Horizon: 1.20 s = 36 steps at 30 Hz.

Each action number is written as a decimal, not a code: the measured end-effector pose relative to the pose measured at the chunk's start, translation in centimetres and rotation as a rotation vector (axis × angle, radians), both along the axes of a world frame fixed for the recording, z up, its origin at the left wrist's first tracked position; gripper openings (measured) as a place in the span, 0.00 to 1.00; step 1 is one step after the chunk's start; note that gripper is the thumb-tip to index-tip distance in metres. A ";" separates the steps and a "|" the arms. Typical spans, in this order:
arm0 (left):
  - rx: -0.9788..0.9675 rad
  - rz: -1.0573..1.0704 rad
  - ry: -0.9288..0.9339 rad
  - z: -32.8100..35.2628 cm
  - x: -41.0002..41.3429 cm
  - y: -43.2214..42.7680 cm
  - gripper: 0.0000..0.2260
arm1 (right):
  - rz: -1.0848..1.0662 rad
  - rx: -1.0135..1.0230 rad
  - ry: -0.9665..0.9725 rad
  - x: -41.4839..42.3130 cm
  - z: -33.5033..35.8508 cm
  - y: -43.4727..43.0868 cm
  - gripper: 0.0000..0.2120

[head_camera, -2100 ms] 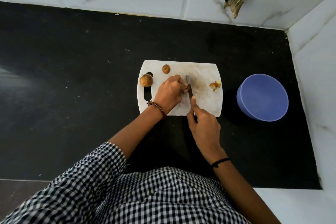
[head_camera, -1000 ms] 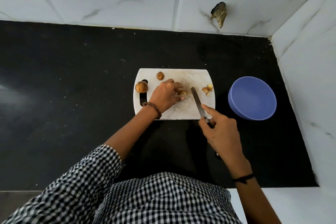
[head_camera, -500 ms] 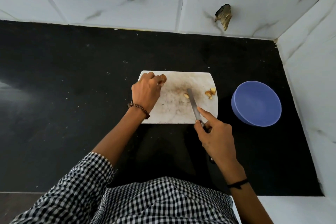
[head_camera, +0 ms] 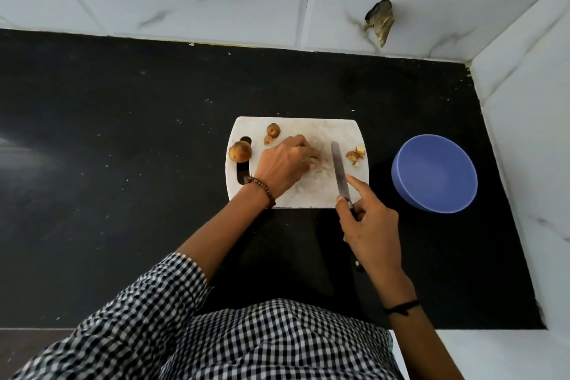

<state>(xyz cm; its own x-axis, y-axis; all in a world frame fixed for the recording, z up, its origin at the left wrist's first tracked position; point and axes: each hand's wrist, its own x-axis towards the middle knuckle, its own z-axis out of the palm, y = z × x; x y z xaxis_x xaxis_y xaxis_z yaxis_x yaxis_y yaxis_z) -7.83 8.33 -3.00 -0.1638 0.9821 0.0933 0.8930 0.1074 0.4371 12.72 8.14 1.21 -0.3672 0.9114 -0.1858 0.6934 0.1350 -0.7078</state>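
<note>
Two grips: right fingers around knife, left fingers around brown piece.

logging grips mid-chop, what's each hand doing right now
left hand: fingers curled on a small brown piece on the cutting board
right hand: holding the knife, index finger straight

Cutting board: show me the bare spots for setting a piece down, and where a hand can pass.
On the cutting board, bare: the near strip between the left hand and the knife, and the far right corner beyond the cut pieces. Crowded: the left end, with potatoes. A hand passes over the black counter left of it.
</note>
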 end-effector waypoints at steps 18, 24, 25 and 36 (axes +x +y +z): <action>0.024 0.288 -0.128 -1.5 1.7 -0.9 0.07 | 0.080 0.050 -0.018 -2.7 -1.4 0.0 0.24; 0.020 0.280 -0.129 -1.4 1.6 -0.8 0.07 | 0.116 0.083 -0.038 -2.9 -1.8 -0.2 0.24; 0.021 0.283 -0.126 -1.4 1.6 -0.8 0.07 | 0.113 0.083 -0.038 -2.9 -1.8 -0.2 0.24; 0.023 0.278 -0.105 -1.3 1.7 -0.6 0.07 | 0.102 0.133 0.015 -3.4 -1.8 0.0 0.22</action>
